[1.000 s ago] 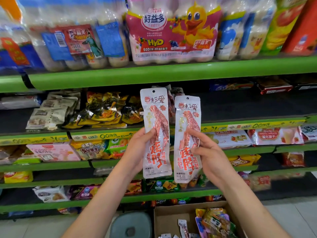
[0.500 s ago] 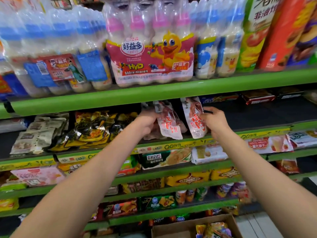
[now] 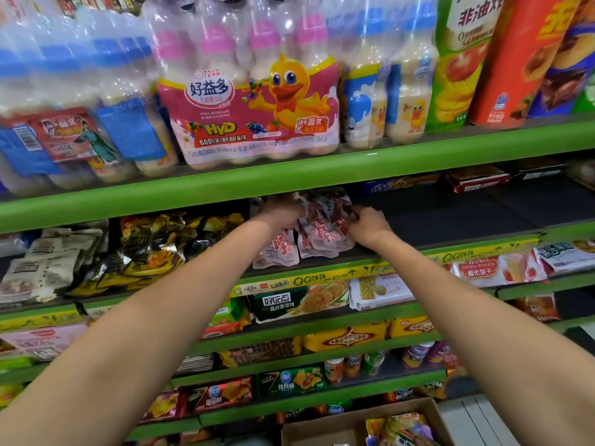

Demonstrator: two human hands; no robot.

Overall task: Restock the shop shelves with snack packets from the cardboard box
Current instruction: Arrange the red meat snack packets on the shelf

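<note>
Both arms reach into the second shelf (image 3: 450, 249). White-and-red meat snack packets (image 3: 322, 235) lie there in a small pile, their lower ends hanging over the shelf's front lip. My left hand (image 3: 280, 210) grips the top of the left packets, its fingers partly hidden under the green shelf edge above. My right hand (image 3: 367, 225) pinches the right edge of a packet with curled fingers. The open cardboard box (image 3: 322, 426) sits on the floor at the bottom, with colourful snack packets (image 3: 399, 429) inside.
Gold-and-black packets (image 3: 151, 249) and pale packets (image 3: 42, 272) fill the shelf left of the pile. To its right the dark shelf is bare. Yoghurt drink multipacks (image 3: 257, 104) stand on the shelf above. Biscuit packs (image 3: 299, 300) line the lower shelves.
A second ago I held two packets upright in front of the shelves. Both hands have since carried them up and forward and laid them onto the pile on the second shelf.
</note>
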